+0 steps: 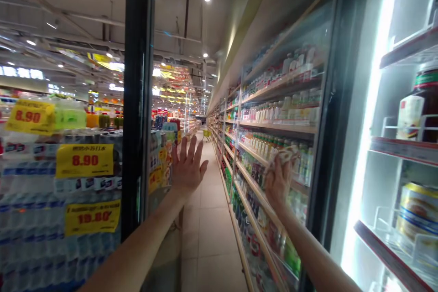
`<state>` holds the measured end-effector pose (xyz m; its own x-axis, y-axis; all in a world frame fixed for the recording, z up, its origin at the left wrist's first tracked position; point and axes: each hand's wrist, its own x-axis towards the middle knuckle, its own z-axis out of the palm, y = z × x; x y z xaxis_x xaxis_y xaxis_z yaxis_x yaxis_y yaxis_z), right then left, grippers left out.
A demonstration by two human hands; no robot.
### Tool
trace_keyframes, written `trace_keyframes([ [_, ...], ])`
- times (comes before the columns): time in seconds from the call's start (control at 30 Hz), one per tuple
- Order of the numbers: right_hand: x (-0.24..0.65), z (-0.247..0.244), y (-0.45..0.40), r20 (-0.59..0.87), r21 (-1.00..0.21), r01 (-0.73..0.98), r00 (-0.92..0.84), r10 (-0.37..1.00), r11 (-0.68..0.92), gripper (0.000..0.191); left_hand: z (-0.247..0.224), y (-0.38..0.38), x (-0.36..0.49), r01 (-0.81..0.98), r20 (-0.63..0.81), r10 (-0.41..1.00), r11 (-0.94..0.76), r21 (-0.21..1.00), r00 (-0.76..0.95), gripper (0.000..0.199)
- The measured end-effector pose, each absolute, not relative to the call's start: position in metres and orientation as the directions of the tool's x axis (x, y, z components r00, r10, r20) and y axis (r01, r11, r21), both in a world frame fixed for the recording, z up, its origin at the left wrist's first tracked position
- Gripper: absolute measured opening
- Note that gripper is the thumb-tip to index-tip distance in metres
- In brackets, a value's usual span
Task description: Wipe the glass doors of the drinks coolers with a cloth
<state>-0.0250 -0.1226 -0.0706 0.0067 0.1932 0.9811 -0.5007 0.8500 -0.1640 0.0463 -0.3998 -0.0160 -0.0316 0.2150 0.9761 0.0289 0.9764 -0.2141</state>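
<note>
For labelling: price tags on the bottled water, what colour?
The tags are yellow with red digits; head view.

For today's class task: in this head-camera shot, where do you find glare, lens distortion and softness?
Head view: the light strip inside the cooler blooms into white glare; the glass door carries hazy reflections; the wooden shelf edges bow from wide-angle distortion; the far aisle end looks soft.

On your left, shrink-wrapped bottled water [51, 237] sits stacked under yellow price signs [84, 160], one reading 8.90. Ahead, the tiled floor [208, 237] runs to a yellow shopping cart [206, 135]. On your right, bottled drinks [263, 146] line cooler shelves [253, 187]; a large can [418, 214] sits on a wire rack [393, 242].
</note>
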Motion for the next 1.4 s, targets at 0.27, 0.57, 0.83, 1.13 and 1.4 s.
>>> trace_keyframes([
  [0.27,-0.025,-0.081,-0.118,0.998,-0.043,-0.511,0.024,0.064,0.858,0.049,-0.016,-0.401,0.048,0.019,0.975,0.218,0.976,-0.218,-0.035,0.062],
  [0.57,-0.004,-0.086,-0.171,0.994,0.108,-0.556,0.031,-0.109,0.824,0.051,-0.018,-0.4,0.049,-0.035,0.975,0.21,0.976,-0.213,-0.068,0.061],
  [0.83,-0.02,-0.075,-0.124,0.988,-0.13,-0.486,0.01,0.154,0.864,0.048,-0.018,-0.398,0.053,-0.065,0.974,0.209,0.974,-0.215,-0.087,0.056],
  [1.13,0.003,-0.1,-0.197,0.976,0.195,-0.582,0.038,-0.213,0.79,0.052,-0.018,-0.397,0.055,-0.049,0.976,0.202,0.977,-0.206,-0.083,0.057],
  [1.4,-0.024,-0.093,-0.095,0.957,-0.286,-0.448,-0.092,0.275,0.847,0.053,-0.018,-0.395,0.057,-0.068,0.974,0.214,0.973,-0.219,-0.074,0.058],
])
